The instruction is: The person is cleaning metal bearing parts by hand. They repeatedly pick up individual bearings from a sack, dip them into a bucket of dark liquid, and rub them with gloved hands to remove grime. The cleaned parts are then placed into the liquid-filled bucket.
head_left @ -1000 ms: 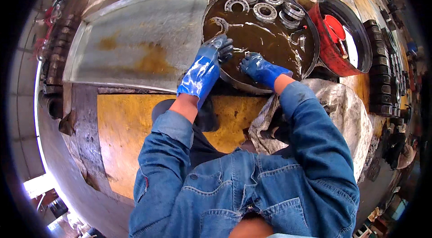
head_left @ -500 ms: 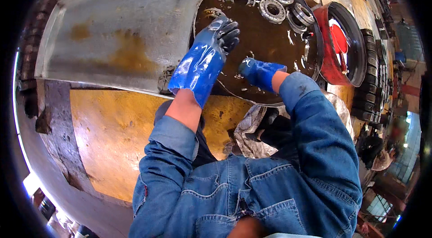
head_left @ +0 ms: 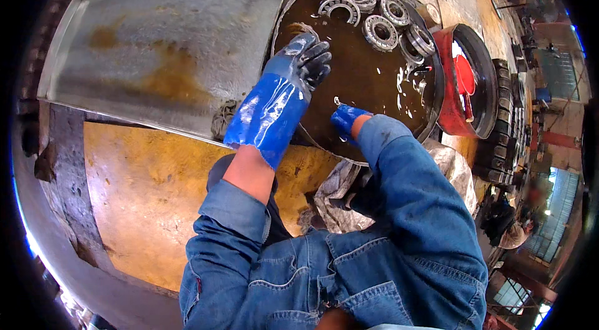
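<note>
My left hand [head_left: 304, 63], in a wet blue rubber glove with dark fingers, is over the left side of a round tub [head_left: 276, 31] of brown liquid. Its fingers are curled inward; what they close on, if anything, is hidden. Just beyond its knuckles a curved metal edge [head_left: 304, 28] breaks the surface. Sunk in the liquid near the front rim is my right hand [head_left: 347, 121]; only its blue glove cuff shows, the fingers hidden. Several bearings lie at the tub's far side, among them a whole one [head_left: 380, 33] and a half-sunk one [head_left: 340, 8].
A metal tray [head_left: 206, 49] with rusty stains adjoins the tub on the left. To the right stands a red drum [head_left: 448, 80] holding a red-handled scoop [head_left: 464, 75]. Dark ribbed parts [head_left: 503, 114] line up beyond it. Yellow board [head_left: 143, 186] covers the floor nearby.
My right hand has drawn a little toward me and sunk deeper, so less of its glove shows. The left hand stays near the same spot in the tub. The whole view has shifted slightly.
</note>
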The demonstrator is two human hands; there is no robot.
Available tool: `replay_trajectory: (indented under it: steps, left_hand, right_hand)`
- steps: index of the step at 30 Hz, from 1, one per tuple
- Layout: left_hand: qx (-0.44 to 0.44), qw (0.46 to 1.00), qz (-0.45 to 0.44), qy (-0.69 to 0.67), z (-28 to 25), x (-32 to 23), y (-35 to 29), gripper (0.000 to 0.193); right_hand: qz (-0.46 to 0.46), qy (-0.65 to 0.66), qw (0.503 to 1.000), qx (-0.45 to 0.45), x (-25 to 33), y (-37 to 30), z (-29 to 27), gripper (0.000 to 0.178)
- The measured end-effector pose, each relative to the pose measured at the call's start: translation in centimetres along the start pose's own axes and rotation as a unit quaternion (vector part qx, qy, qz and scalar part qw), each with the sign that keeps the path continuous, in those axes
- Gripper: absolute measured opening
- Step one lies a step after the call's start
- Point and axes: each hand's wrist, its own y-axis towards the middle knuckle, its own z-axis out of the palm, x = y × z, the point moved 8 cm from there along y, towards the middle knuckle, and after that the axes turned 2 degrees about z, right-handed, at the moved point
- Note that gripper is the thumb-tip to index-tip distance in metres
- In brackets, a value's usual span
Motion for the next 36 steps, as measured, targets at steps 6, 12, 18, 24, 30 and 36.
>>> replay_trajectory:
  steps: [6, 12, 18, 24, 30, 36]
  left_hand:
    - [0.017, 1.000, 0.003, -0.026, 2.0, -0.7, 1.7, 0.030]
    - [0.082, 0.994, -0.016, -0.076, 4.6, -0.7, 7.3, 0.028]
    - [0.009, 0.998, -0.026, -0.052, 4.2, -0.8, 7.1, 0.031]
    - [0.134, 0.987, -0.035, -0.080, 4.0, -0.4, 9.2, 0.034]
    - [0.078, 0.996, -0.032, -0.037, 4.2, -0.1, 7.4, 0.034]
    - [0.067, 0.997, -0.035, -0.015, 4.2, 0.0, 7.5, 0.034]
  right_hand:
    - [0.019, 0.009, 1.000, 0.005, 0.3, -0.4, 0.1, 0.024]
    - [0.086, 0.005, 0.995, -0.058, 0.1, -0.6, -1.2, 0.022]
    - [0.155, 0.017, 0.969, -0.193, -0.7, -3.0, -2.6, 0.022]
    - [-0.036, 0.172, 0.954, -0.244, 1.2, -7.1, -3.9, 0.038]
    - [0.143, 0.326, 0.923, -0.148, 2.4, -9.1, -3.9, 0.050]
    - [0.138, 0.371, 0.899, -0.187, 1.1, -8.3, -1.7, 0.053]
